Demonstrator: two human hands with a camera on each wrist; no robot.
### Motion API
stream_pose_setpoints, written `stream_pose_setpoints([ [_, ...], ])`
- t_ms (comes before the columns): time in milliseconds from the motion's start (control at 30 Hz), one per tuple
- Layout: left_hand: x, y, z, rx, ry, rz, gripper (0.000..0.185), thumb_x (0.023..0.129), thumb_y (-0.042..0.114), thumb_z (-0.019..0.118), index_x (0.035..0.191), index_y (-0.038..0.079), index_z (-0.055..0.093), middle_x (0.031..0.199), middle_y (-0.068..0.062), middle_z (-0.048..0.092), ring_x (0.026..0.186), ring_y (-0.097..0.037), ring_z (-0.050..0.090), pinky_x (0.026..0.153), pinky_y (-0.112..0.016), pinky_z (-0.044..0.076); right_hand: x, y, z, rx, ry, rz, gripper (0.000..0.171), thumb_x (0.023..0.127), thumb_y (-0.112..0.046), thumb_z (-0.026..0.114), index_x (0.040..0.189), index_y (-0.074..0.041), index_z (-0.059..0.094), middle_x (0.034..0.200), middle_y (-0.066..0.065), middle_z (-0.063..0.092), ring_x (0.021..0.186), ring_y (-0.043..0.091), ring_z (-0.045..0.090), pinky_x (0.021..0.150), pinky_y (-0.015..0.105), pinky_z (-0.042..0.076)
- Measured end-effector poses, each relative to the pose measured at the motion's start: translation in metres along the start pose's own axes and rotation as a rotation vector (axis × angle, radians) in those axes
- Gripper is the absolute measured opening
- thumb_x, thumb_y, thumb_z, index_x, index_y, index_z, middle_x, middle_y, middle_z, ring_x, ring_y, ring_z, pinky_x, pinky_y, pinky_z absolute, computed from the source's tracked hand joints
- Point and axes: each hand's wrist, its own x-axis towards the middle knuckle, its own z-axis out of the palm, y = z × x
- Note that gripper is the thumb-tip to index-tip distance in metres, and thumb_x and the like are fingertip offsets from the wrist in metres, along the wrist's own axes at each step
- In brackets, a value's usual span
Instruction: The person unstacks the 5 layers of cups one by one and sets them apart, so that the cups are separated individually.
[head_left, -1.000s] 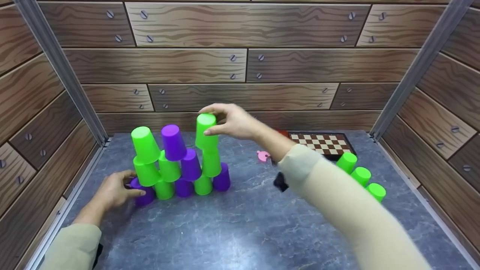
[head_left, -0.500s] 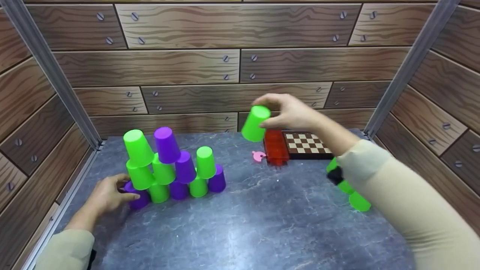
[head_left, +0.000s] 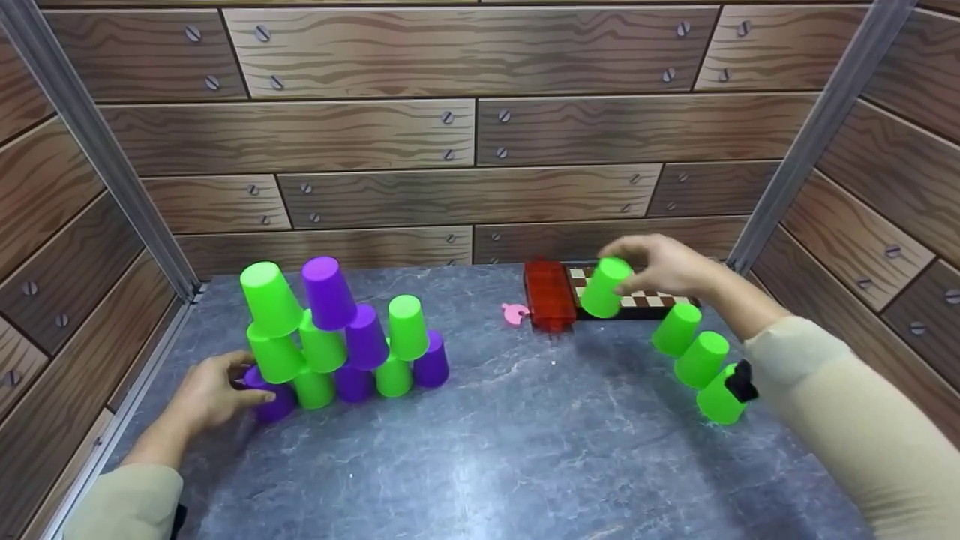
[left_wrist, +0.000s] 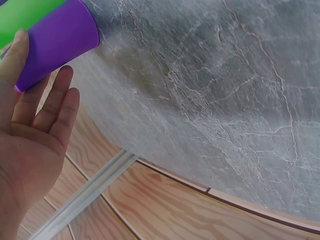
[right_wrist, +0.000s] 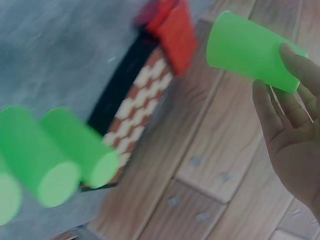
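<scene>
Nearest on the grey marbled counter there is only bare stone. A little farther, on the left, the left hand rests against the purple cup at the near-left corner of a cup pyramid; in the left wrist view the fingers lie straight along the cup's side, thumb touching it, so this grip is relaxed and clasps nothing. The pyramid is built of upturned green and purple cups in three leaning tiers. On the right, a row of three green cups stands in a diagonal line, the nearest partly hidden by a black strap at the sleeve. Farther back lie a small pink piece, a red translucent box and a chessboard near the back wall. The right hand holds a green cup just above the chessboard, between the red box and the far end of the row, pinching it by its closed end. That cup is bright green, smooth, tapered and tilted.
</scene>
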Motion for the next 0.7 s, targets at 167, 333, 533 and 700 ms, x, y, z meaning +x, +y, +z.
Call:
stream_pose_setpoints([
  [167, 0.0, 0.001, 0.0, 0.002, 0.001, 0.0, 0.07, 0.083, 0.022, 0.092, 0.135, -0.012, 0.059, 0.121, -0.034, 0.069, 0.113, -0.05, 0.068, 0.097, -0.063, 0.056, -0.009, 0.035, 0.008, -0.038, 0.016, 0.028, 0.054, 0.088, -0.004, 0.084, 0.139, -0.004, 0.065, 0.128, 0.017, 0.071, 0.109, 0.035, 0.068, 0.091, 0.048, 0.058],
  [333, 0.0, 0.001, 0.001, 0.001, 0.003, 0.005, 0.07, 0.083, 0.022, 0.093, 0.134, -0.012, 0.06, 0.121, -0.034, 0.069, 0.113, -0.051, 0.068, 0.097, -0.063, 0.056, -0.012, 0.06, 0.015, -0.081, 0.037, 0.023, 0.055, 0.086, -0.002, 0.087, 0.137, 0.001, 0.066, 0.129, 0.022, 0.07, 0.116, 0.042, 0.067, 0.1, 0.059, 0.055],
  [533, 0.0, -0.001, 0.001, 0.024, 0.008, 0.005, 0.067, 0.083, 0.024, 0.093, 0.132, -0.01, 0.062, 0.119, -0.033, 0.071, 0.112, -0.05, 0.068, 0.096, -0.063, 0.056, -0.014, 0.077, 0.022, -0.117, 0.044, 0.045, 0.056, 0.086, -0.005, 0.088, 0.137, 0.001, 0.067, 0.128, 0.023, 0.07, 0.115, 0.043, 0.066, 0.095, 0.058, 0.057],
  [700, 0.0, 0.001, 0.0, 0.033, 0.004, 0.0, 0.068, 0.084, 0.026, 0.093, 0.134, -0.009, 0.062, 0.12, -0.033, 0.071, 0.113, -0.05, 0.068, 0.096, -0.063, 0.056, -0.016, 0.086, 0.027, -0.131, 0.035, 0.074, 0.054, 0.086, -0.004, 0.087, 0.137, 0.0, 0.067, 0.133, 0.024, 0.068, 0.117, 0.044, 0.064, 0.096, 0.059, 0.055],
])
